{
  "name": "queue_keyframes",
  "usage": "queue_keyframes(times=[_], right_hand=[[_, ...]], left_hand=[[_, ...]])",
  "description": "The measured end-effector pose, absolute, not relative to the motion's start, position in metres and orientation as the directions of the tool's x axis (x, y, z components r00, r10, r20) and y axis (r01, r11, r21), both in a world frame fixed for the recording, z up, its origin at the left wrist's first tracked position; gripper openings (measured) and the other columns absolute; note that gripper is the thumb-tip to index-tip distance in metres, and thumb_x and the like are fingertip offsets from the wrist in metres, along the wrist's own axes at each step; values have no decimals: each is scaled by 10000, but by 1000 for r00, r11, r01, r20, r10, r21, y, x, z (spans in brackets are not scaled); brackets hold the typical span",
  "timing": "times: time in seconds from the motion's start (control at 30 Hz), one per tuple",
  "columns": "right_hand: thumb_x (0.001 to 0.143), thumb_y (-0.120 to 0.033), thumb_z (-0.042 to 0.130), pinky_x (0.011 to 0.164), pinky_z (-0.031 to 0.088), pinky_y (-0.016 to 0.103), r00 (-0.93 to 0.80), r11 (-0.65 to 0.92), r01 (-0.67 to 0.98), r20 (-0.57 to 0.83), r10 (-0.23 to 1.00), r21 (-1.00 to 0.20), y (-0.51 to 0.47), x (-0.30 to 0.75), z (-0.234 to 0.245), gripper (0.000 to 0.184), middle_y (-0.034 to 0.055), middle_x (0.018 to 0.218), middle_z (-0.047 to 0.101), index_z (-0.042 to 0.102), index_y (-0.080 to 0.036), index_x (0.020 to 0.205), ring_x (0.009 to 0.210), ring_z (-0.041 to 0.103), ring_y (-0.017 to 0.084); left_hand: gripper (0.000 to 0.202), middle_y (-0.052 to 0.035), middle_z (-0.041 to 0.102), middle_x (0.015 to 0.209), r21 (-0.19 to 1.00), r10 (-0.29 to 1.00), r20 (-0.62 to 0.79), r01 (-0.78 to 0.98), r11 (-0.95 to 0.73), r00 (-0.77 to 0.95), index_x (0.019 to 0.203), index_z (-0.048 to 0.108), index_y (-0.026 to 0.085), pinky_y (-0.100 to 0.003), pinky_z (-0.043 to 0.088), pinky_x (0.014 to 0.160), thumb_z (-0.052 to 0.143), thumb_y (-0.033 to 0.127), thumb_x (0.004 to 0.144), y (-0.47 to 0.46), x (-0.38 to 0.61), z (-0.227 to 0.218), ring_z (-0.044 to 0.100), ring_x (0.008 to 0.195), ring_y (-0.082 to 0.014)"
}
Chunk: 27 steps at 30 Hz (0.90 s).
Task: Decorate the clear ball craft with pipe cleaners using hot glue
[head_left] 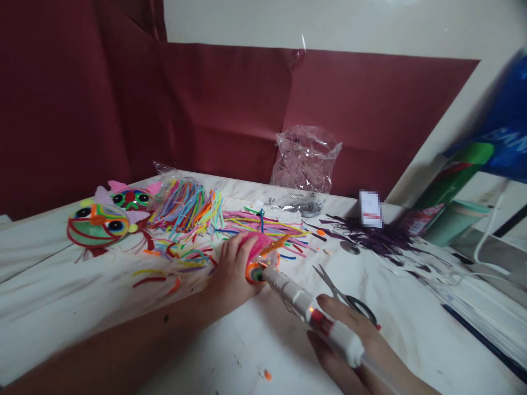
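Observation:
My left hand is closed around a pink craft piece at the middle of the table. This piece has a round eye ringed in orange, and an orange pipe cleaner lies across its top. In my right hand is a white hot glue gun with a small orange light lit. Its nozzle points at the eye, touching or very near it; I cannot tell which. Just beyond my right hand lies a pair of scissors, blades apart.
Two decorated masks with big eyes rest at the left. Colourful pipe cleaners are heaped behind my left hand, with cut bits scattered about. Dark purple strips lie at the right. A clear plastic bag stands against the dark red backing.

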State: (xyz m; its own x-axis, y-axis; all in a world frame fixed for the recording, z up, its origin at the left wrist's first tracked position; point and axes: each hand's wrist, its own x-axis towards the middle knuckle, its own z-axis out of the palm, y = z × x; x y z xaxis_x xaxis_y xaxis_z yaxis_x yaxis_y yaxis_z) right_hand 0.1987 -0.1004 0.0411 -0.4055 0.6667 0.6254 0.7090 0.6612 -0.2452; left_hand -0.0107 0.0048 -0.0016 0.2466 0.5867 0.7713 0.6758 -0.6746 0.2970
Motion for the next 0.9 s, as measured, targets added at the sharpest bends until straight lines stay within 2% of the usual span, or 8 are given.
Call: queue_keyframes(times=[0.07, 0.13, 0.2, 0.3, 0.43, 0.6, 0.77, 0.9], right_hand=[[766, -101, 432, 516, 479, 229, -418, 682, 672, 611, 672, -290, -103, 200, 43, 190, -10, 685, 618, 521, -244, 851, 564, 617, 145], [768, -145, 437, 567, 513, 248, -479, 703, 645, 559, 677, -299, -103, 203, 46, 225, 20, 814, 676, 545, -262, 927, 670, 659, 175], [791, -185, 442, 674, 535, 278, -572, 737, 622, 488, 659, -265, -99, 208, 49, 215, 57, 955, 687, 548, -260, 963, 829, 670, 205], [817, -163, 429, 758, 522, 304, -695, 786, 598, 385, 607, -160, -86, 216, 49, 211, 103, 1004, 667, 536, -204, 994, 897, 656, 217], [776, -131, 465, 663, 509, 308, -713, 740, 670, 232, 662, -53, -66, 221, 33, 184, 101, 918, 646, 554, -176, 930, 723, 636, 211], [725, -141, 528, 734, 494, 322, -703, 704, 703, 50, 709, -97, -61, 216, 25, 197, 95, 931, 627, 587, -175, 910, 827, 620, 235], [695, -251, 665, 760, 484, 312, -727, 704, 674, -26, 687, -223, -61, 222, 52, 216, 73, 936, 637, 625, -196, 900, 855, 610, 230], [850, -275, 515, 705, 487, 268, -673, 659, 674, 90, 734, -334, -33, 232, 73, 215, 75, 923, 680, 630, -177, 1003, 779, 634, 176]], left_hand=[[759, -137, 455, 1270, 395, 621, 769, 654, -645, 148, 1300, 378, 194, -471, 391, 1031, 716, 250, 623, 15, -16, 3, 448, 1208, -305], [798, -139, 486, 1226, 519, 636, 770, 637, -571, -58, 1266, 406, 171, -470, 416, 1001, 769, 317, 571, 28, -24, 10, 485, 1167, -312], [830, -136, 502, 1226, 620, 645, 730, 617, -484, -228, 1271, 405, 163, -464, 404, 1013, 791, 342, 559, 39, -34, 17, 485, 1181, -312], [891, -141, 477, 1276, 701, 674, 670, 563, -438, -312, 1299, 385, 163, -447, 401, 1017, 810, 378, 546, 48, -44, 26, 479, 1200, -306], [920, -134, 472, 1293, 760, 710, 617, 488, -429, -338, 1301, 387, 184, -433, 401, 1015, 831, 358, 514, 47, -44, 25, 477, 1211, -305], [898, -114, 512, 1262, 795, 756, 585, 392, -462, -295, 1285, 408, 207, -435, 398, 1010, 839, 344, 510, 40, -35, 18, 505, 1181, -295], [885, -106, 517, 1248, 847, 808, 519, 293, -443, -278, 1270, 424, 204, -442, 397, 1009, 843, 309, 497, 34, -29, 15, 499, 1186, -296], [916, -108, 518, 1258, 918, 873, 395, 129, -374, -287, 1265, 414, 202, -439, 414, 1002, 857, 311, 471, 29, -25, 21, 519, 1169, -291]])
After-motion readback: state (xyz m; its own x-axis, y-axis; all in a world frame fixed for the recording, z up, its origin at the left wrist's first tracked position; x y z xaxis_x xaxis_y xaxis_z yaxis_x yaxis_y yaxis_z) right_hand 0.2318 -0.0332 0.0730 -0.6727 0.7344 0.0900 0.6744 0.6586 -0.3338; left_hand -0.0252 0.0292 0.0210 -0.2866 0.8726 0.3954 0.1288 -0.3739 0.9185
